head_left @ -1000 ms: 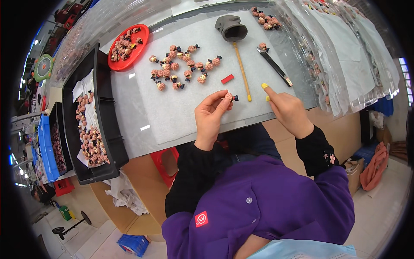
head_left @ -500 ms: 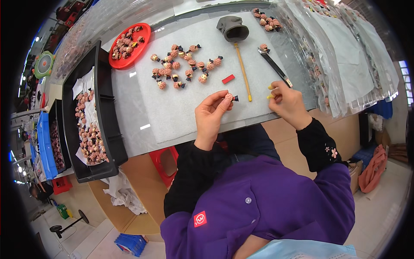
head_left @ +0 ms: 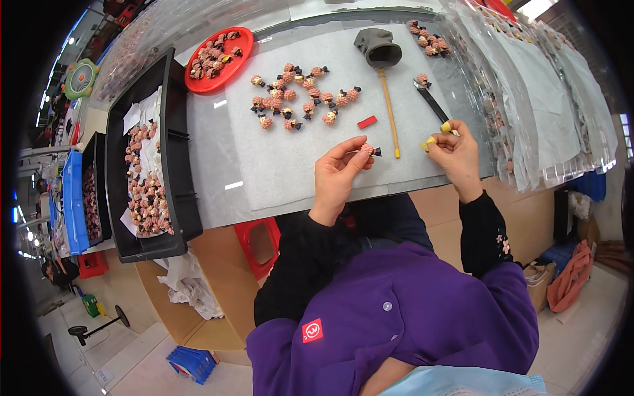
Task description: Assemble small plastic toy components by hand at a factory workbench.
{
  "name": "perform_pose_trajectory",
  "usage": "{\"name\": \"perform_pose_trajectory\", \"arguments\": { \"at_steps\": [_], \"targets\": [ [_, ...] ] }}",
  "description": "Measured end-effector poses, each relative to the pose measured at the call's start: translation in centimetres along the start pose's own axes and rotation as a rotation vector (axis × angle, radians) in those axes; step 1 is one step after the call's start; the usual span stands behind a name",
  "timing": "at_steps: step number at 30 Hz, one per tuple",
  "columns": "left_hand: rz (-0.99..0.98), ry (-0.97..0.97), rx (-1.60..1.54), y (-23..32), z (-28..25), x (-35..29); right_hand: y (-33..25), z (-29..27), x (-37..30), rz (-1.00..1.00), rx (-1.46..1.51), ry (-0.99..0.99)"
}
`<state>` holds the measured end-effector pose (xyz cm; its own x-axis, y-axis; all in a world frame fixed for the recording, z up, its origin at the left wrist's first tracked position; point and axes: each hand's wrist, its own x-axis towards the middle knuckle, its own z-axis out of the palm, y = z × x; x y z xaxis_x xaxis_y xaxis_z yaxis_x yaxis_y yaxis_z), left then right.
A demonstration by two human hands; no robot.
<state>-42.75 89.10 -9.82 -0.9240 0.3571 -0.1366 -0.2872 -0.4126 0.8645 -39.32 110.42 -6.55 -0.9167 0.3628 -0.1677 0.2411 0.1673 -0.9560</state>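
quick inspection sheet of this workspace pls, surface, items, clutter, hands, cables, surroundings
Surface: white sheet on a grey table.
Work things: pink figurine in hand; loose figurines on the sheet, more on a red plate and in a black crate.
Clutter: red block, wooden stick, grey cup-like piece, black tool.
Hands: left hand pinches the pink figurine; right hand, yellow covers on two fingertips, is by the black tool, contact unclear.
Cables: nothing seen on the table.
Surroundings: layered clear plastic at right, red stool and cardboard box below, green fan far left.
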Motion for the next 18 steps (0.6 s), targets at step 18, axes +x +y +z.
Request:
{"name": "perform_pose_trajectory", "arguments": {
  "at_steps": [18],
  "targets": [
    [0.005,0.017,0.002,0.0,0.1,-0.1,-1.1,5.0,-1.5,-1.010,-0.390,-0.134]
  ]
}}
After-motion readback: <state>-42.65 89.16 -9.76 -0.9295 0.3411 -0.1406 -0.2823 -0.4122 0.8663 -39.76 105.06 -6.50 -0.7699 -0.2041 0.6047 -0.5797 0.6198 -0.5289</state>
